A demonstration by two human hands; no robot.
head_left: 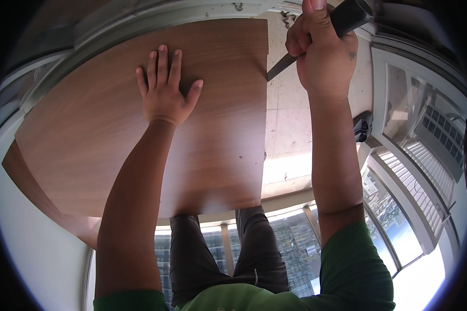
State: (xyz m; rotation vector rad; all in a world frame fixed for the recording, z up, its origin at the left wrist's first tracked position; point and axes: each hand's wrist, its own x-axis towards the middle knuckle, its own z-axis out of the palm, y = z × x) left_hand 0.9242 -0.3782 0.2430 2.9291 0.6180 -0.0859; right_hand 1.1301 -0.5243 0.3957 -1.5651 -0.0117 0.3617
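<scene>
One black-handled tool is gripped by the right hand, upper right; upper left, the left hand is spread on a brown board.

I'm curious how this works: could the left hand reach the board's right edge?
Probably yes: the left hand lies flat on the board, with only bare surface between it and that edge.
</scene>
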